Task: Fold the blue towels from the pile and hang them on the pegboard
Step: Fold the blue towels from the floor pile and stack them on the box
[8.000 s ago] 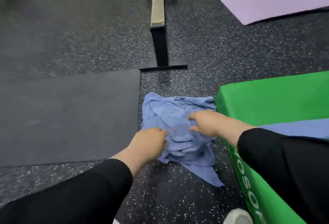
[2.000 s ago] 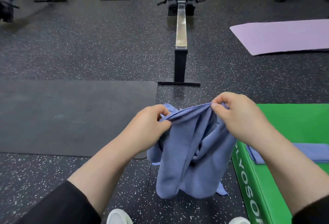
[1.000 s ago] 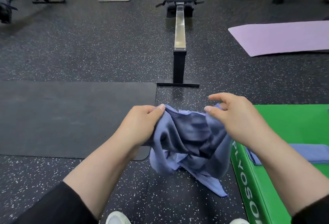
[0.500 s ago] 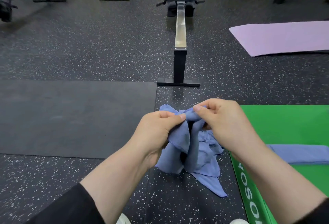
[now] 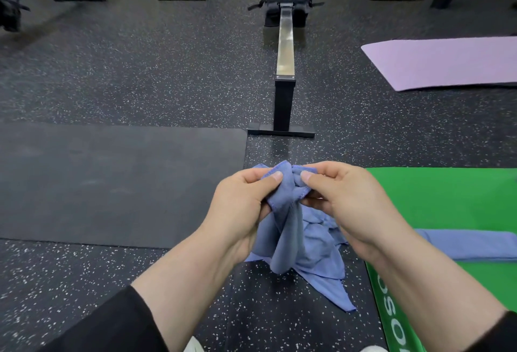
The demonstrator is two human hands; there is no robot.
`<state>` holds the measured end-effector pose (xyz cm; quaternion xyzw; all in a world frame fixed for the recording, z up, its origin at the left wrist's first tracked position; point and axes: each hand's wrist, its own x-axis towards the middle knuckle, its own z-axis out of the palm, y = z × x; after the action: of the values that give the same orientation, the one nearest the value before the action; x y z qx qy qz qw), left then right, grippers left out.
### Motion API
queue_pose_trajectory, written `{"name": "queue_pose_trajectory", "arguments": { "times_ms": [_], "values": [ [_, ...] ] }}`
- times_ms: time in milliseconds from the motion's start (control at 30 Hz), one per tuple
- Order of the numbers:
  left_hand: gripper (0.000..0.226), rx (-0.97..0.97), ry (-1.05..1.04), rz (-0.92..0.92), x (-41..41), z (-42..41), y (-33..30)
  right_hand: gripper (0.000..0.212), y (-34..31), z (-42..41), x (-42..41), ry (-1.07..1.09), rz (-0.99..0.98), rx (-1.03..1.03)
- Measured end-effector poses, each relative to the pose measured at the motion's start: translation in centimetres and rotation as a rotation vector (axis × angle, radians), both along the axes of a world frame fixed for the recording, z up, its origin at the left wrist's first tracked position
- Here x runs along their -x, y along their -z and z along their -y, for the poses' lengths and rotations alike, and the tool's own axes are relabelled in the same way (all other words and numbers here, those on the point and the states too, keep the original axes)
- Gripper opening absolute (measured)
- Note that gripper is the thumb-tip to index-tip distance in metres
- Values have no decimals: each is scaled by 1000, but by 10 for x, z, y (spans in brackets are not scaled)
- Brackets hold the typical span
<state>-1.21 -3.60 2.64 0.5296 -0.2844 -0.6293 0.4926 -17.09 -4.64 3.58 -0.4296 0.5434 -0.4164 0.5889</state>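
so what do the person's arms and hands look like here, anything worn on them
Both hands are bare: no gloves, rings or watch show on the left hand or the right hand. Each arm wears a black long sleeve pushed back up the forearm: the left sleeve and the right sleeve, leaving wrists and lower forearms uncovered. Fingernails are short and unpainted.

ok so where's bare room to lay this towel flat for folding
The green box top is bare beyond the folded towel. The black mat to the left is bare too. The floor under both hands is crowded with the towel pile; the rowing machine blocks straight ahead.
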Motion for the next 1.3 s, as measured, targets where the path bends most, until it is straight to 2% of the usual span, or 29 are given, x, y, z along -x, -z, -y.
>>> {"name": "queue_pose_trajectory", "arguments": {
  "times_ms": [67,133,267,467,600,800,900,1167,1300],
  "values": [
    [12,-19,-69,0,1,0,0,10,1,0,1,41,-62,22],
    [10,-8,-124,68,0,1,2,10,2,1,3,74,-206,94],
    [17,86,-211,358,-9,2,-1,12,3,3,6,77,-247,91],
    [13,159,-30,565,4,-6,-11,13,-2,-3,-7,16,-252,87],
    [21,172,73,586,12,-11,-12,22,-5,-8,-14,-29,-220,71],
    [11,140,-14,512,11,-12,-12,24,-2,-8,-11,-50,-239,75],
    [11,153,8,501,14,-14,-13,24,-1,-8,-12,-41,-230,73],
    [32,229,310,688,19,-16,-15,22,-3,-7,-10,-100,-88,63],
    [46,219,447,686,15,-15,-21,19,-2,-5,-7,-75,-59,81]
  ]
}}
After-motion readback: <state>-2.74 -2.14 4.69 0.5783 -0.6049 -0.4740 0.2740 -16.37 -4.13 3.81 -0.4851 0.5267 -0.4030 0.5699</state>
